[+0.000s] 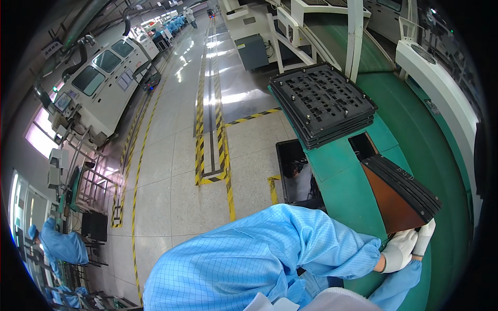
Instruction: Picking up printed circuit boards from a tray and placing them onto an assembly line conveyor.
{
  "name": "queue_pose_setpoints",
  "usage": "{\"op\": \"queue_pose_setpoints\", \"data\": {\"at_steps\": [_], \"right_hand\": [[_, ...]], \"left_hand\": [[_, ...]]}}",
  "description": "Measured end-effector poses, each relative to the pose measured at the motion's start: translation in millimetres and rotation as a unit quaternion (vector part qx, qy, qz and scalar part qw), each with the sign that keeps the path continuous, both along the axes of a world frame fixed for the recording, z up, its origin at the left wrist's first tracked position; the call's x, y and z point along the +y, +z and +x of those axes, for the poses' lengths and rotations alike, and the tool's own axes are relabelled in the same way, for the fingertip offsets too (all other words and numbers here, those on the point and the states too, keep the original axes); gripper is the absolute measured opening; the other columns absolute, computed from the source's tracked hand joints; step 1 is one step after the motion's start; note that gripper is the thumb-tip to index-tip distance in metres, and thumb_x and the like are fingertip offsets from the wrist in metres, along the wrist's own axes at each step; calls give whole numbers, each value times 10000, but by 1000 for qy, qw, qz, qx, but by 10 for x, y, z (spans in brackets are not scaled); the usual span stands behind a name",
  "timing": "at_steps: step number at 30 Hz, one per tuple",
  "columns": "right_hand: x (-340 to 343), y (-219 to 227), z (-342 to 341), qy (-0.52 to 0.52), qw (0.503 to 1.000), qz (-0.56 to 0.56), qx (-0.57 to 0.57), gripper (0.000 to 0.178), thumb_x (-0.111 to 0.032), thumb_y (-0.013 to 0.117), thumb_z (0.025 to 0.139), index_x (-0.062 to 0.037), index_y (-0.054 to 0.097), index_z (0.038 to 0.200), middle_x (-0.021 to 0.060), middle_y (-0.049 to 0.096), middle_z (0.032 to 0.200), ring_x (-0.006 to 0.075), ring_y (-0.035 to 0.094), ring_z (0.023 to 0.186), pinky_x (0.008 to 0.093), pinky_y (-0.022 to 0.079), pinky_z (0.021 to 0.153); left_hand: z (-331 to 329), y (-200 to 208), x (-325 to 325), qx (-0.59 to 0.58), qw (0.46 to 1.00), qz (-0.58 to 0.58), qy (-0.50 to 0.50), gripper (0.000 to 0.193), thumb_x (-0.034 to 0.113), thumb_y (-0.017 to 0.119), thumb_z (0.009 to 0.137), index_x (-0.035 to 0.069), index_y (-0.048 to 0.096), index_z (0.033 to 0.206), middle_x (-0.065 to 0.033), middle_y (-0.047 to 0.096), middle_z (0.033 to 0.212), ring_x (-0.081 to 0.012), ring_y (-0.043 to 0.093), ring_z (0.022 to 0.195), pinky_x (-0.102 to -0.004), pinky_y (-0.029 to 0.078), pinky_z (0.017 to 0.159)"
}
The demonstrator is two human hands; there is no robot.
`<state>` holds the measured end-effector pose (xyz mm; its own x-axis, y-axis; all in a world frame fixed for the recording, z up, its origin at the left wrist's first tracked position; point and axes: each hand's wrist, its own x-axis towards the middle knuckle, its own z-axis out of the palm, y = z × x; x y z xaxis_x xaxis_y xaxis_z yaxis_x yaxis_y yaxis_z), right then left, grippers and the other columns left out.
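A box-shaped rack [397, 199] with a brown side panel and a black, slatted top lies on the green-topped table at my right. At its near end are both my hands, in white gloves. My left hand [399, 251] is curled close against that end, its fingertips hidden, so what it holds does not show. Just to the right, my right hand [426, 237] reaches up by the rack's near right corner and seems to touch it; its fingers are mostly hidden. Blue gridded sleeves cover both arms.
A stack of black trays [324, 103] with cut-outs stands on the green tabletop [345, 181] beyond the rack. A dark open bin [298, 173] is left of the table. White machines [106, 67] line the aisle. A person in blue [62, 243] works at far left.
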<state>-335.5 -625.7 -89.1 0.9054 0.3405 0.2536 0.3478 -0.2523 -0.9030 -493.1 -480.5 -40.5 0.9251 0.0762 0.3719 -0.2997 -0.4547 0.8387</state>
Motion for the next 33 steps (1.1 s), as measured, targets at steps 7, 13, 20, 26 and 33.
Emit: {"op": "queue_pose_setpoints", "data": {"at_steps": [7, 13, 20, 26, 33], "right_hand": [[-138, -252, 127, -24, 997, 48, 53, 439, -350, 583, 1012, 60, 615, 1165, 111, 680, 1067, 178, 609, 932, 325, 504, 800], [-69, -225, 88, -34, 994, 72, 77, 425, -340, 601, 1005, 55, 615, 1163, 97, 675, 1060, 163, 602, 924, 317, 501, 784], [-107, -215, 72, -33, 993, 74, 81, 415, -330, 628, 990, 47, 617, 1163, 86, 674, 1056, 153, 598, 919, 310, 497, 787], [70, 47, -56, 1, 999, 40, 31, 419, -335, 632, 986, 48, 621, 1156, 85, 675, 1059, 156, 600, 925, 307, 495, 797], [14, 27, -2, 2, 1000, 12, 9, 389, -318, 604, 1000, 49, 623, 1131, 86, 675, 1024, 151, 601, 888, 308, 500, 749]], "left_hand": [[-13, 30, 8, 14, 1000, -3, -16, 501, 38, 637, 713, -48, 491, 1184, -192, 541, 1118, -385, 520, 1153, -446, 410, 1017], [15, -10, 28, -6, 1000, 3, -1, 492, 43, 630, 720, -46, 493, 1185, -192, 541, 1125, -382, 524, 1149, -444, 409, 1019], [11, -5, -9, 8, 1000, 7, -7, 493, 45, 634, 721, -46, 494, 1184, -193, 540, 1127, -382, 523, 1146, -443, 407, 1024], [9, -21, -2, -12, 1000, 9, 7, 475, 50, 641, 723, -43, 496, 1165, -194, 539, 1112, -388, 523, 1136, -447, 410, 1011], [2, 11, -1, -1, 1000, -4, -3, 473, 47, 654, 718, -45, 492, 1154, -191, 535, 1101, -388, 523, 1126, -450, 411, 1010]]}}
